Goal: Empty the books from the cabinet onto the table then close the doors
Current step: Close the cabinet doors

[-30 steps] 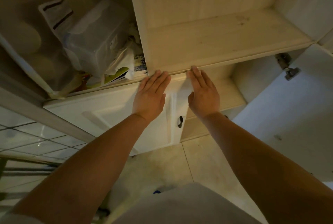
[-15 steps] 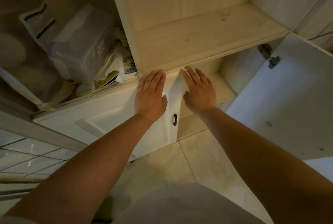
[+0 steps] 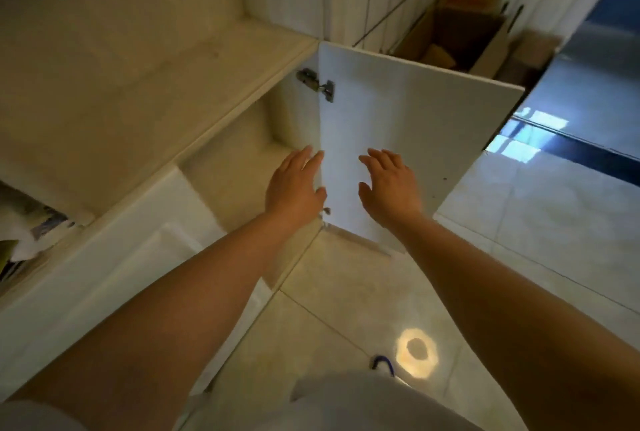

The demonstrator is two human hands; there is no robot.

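Observation:
The white right cabinet door (image 3: 426,139) stands wide open, swung out over the floor, its metal hinge (image 3: 317,84) at the top inner corner. My left hand (image 3: 294,188) hovers with fingers apart at the door's hinged edge, in front of the bare lower compartment (image 3: 235,160). My right hand (image 3: 391,184) is spread in front of the door's inner face; whether it touches is unclear. The left cabinet door (image 3: 138,257) is shut. No books are visible in the lower compartment.
An empty wooden shelf (image 3: 138,84) runs above the lower cabinet. Papers and clutter (image 3: 31,236) sit at the far left. An open cardboard box (image 3: 460,39) stands behind the door. Glossy tiled floor (image 3: 346,309) lies below, with a small blue item (image 3: 382,363) near my body.
Both hands left the top of the shut left door and moved right to the open right door. The view swung right with them.

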